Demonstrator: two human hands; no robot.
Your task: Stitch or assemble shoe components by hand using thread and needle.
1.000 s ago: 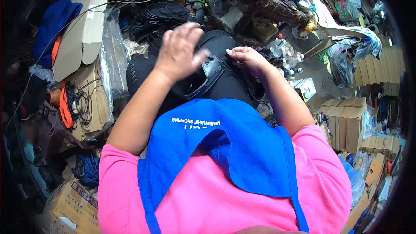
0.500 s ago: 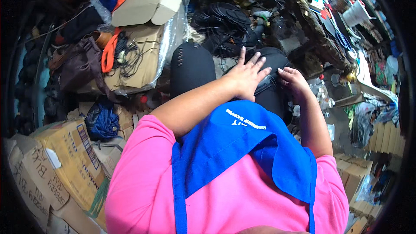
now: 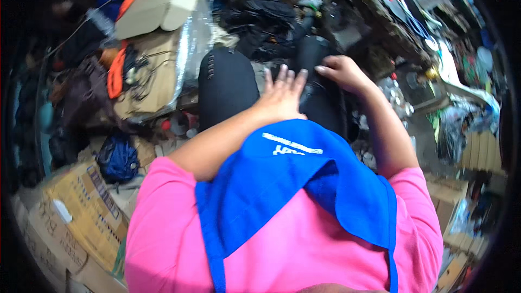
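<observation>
My left hand (image 3: 278,100) lies palm down with spread fingers, over the inner side of my right thigh. It seems to rest on or beside a dark, shiny piece (image 3: 307,95) lying on that thigh; what the piece is cannot be made out. Near my right knee (image 3: 315,49), my right hand (image 3: 343,74) is curled, thumb and fingers drawn together. Whatever its fingertips may pinch is too small or blurred to name. A blue apron (image 3: 260,195) covers my lap edge, and my left knee (image 3: 227,84) in black trousers stands to the left.
Ahead lies a heap of black material (image 3: 260,16). To the left are flattened cardboard (image 3: 157,5), an orange strap (image 3: 115,73), a blue bag (image 3: 118,157) and a yellow-brown carton (image 3: 87,201). Clear plastic bottles (image 3: 400,97) and stacked cardboard (image 3: 482,149) sit to the right.
The whole view has shifted. My left hand has slid left toward the gap between my legs, and my right hand has moved forward toward the right knee, with its fingers more curled.
</observation>
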